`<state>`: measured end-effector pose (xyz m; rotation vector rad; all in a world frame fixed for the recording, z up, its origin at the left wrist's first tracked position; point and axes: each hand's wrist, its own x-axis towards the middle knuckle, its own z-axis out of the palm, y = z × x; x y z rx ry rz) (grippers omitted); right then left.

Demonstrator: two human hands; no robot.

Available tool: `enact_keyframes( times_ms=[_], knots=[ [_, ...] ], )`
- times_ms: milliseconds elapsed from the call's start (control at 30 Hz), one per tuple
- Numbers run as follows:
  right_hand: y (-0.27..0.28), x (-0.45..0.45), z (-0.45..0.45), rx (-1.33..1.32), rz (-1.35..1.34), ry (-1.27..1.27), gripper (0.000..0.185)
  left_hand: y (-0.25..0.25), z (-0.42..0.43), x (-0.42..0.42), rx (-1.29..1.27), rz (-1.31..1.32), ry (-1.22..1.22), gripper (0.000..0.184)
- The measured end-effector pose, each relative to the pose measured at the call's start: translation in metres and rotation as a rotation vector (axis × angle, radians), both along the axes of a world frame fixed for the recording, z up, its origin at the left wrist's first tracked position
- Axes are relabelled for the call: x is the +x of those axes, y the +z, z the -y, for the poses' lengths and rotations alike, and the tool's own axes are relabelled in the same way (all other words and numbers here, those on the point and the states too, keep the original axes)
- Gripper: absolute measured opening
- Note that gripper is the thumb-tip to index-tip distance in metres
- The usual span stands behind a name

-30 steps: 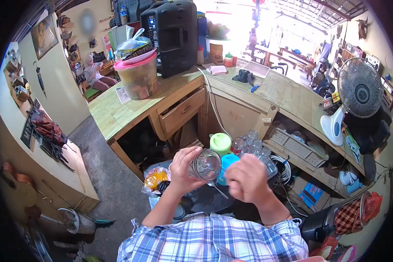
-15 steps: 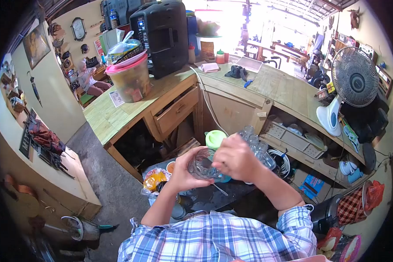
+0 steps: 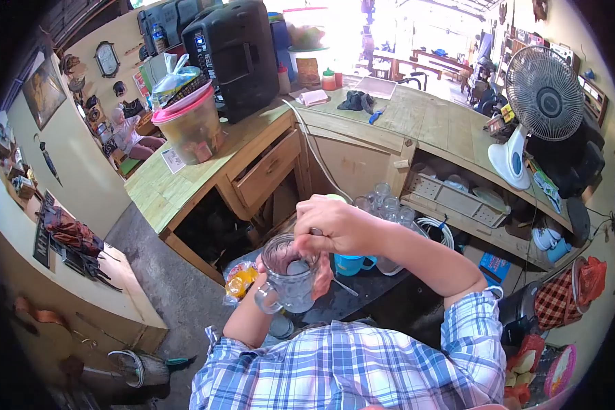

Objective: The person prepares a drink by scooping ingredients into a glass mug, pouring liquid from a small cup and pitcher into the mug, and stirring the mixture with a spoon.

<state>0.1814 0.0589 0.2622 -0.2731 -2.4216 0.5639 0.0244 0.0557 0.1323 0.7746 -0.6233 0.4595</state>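
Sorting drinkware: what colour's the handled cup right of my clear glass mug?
The handled cup is bright blue; best: head view.

1. Worn on the head, the one camera looks forward and down over the plaid shirt (image 3: 348, 361).
2. The right hand (image 3: 329, 225) is near, mid-view; the wooden counter (image 3: 427, 121) stands farther off.
3. Beyond, through glare, perhaps benches (image 3: 451, 64).

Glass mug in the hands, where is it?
The glass mug is below and slightly left of the head view's centre, in the left hand, with the right hand at its rim.
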Motion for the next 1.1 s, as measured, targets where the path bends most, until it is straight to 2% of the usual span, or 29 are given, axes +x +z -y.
enact_keyframes(
  times_ms=[33, 100, 133, 200, 267, 333, 400, 433, 467, 533, 567, 600, 667, 700, 733, 800, 833, 867, 933, 967, 1000, 1067, 1100],
  knots=[
    [0.007, 0.003, -0.003, 0.018, -0.063, 0.033, 0.022, 0.015, 0.010, 0.000, -0.047, -0.072, 0.013, 0.064],
    [0.027, 0.009, -0.016, -0.010, -0.277, 0.083, 0.019, 0.018, 0.008, 0.007, -0.041, -0.021, -0.070, 0.067],
    [0.036, 0.009, -0.019, 0.002, -0.334, 0.019, 0.017, 0.018, 0.007, 0.013, -0.041, 0.033, -0.151, 0.070],
    [0.027, -0.003, -0.021, -0.143, -0.337, 0.100, 0.018, 0.020, 0.007, 0.024, -0.036, 0.140, -0.306, 0.077],
    [0.009, -0.014, -0.019, -0.178, -0.121, 0.181, 0.017, 0.022, 0.007, 0.028, -0.022, 0.244, -0.459, 0.083],
    [0.014, -0.014, -0.021, -0.166, -0.088, 0.186, 0.018, 0.026, 0.008, 0.026, -0.032, 0.237, -0.452, 0.081],
    [0.028, -0.008, -0.027, -0.443, -0.362, 0.157, 0.018, 0.028, 0.011, 0.025, -0.065, 0.234, -0.447, 0.078],
    [0.032, -0.006, -0.031, -0.253, -0.343, 0.092, 0.019, 0.028, 0.013, 0.026, -0.084, 0.235, -0.445, 0.076],
    [0.026, -0.011, -0.030, -0.255, -0.340, 0.096, 0.019, 0.027, 0.013, 0.027, -0.084, 0.238, -0.441, 0.076],
    [0.006, -0.023, -0.024, -0.383, -0.130, 0.195, 0.024, 0.027, 0.011, 0.030, -0.130, 0.288, -0.498, 0.072],
    [0.005, -0.024, -0.021, -0.282, -0.078, 0.176, 0.029, 0.027, 0.006, 0.029, -0.085, 0.254, -0.504, 0.069],
    [0.009, -0.022, -0.023, -0.278, -0.075, 0.178, 0.029, 0.027, 0.007, 0.027, -0.080, 0.254, -0.503, 0.069],
    [0.020, -0.009, -0.033, -0.440, -0.307, 0.070, 0.036, 0.022, 0.014, 0.023, -0.153, 0.196, -0.446, 0.071],
    [0.028, -0.004, -0.037, -0.411, -0.323, -0.040, 0.044, 0.020, 0.015, 0.023, -0.185, 0.198, -0.439, 0.076],
    [0.023, -0.006, -0.038, -0.415, -0.318, -0.036, 0.044, 0.020, 0.018, 0.021, -0.186, 0.202, -0.434, 0.076],
    [0.009, -0.014, -0.033, -0.375, -0.176, -0.050, 0.046, 0.020, 0.025, 0.014, -0.408, 0.077, -0.299, 0.082],
    [0.010, -0.015, -0.025, -0.442, 0.010, -0.088, 0.047, 0.010, 0.024, 0.014, -0.421, 0.082, -0.280, 0.090],
    [0.010, -0.015, -0.024, -0.396, 0.068, -0.084, 0.051, 0.009, 0.023, 0.012, -0.417, 0.082, -0.279, 0.090],
    [0.003, -0.007, -0.044, -0.375, -0.235, -0.040, 0.056, 0.011, 0.022, 0.010, -0.325, -0.001, -0.197, 0.095],
    [0.007, 0.002, -0.054, -0.373, -0.284, -0.107, 0.061, 0.007, 0.021, 0.010, -0.342, 0.014, -0.224, 0.101],
    [0.014, 0.009, -0.054, -0.534, -0.179, -0.297, 0.062, 0.006, 0.022, 0.009, -0.344, 0.018, -0.223, 0.101],
    [0.004, 0.004, -0.047, -0.501, -0.185, -0.235, 0.063, 0.009, 0.026, 0.004, -0.453, -0.091, -0.165, 0.098],
    [-0.003, -0.001, -0.039, -0.502, -0.066, -0.258, 0.065, 0.010, 0.032, 0.002, -0.522, -0.147, -0.103, 0.102]
  ],
)
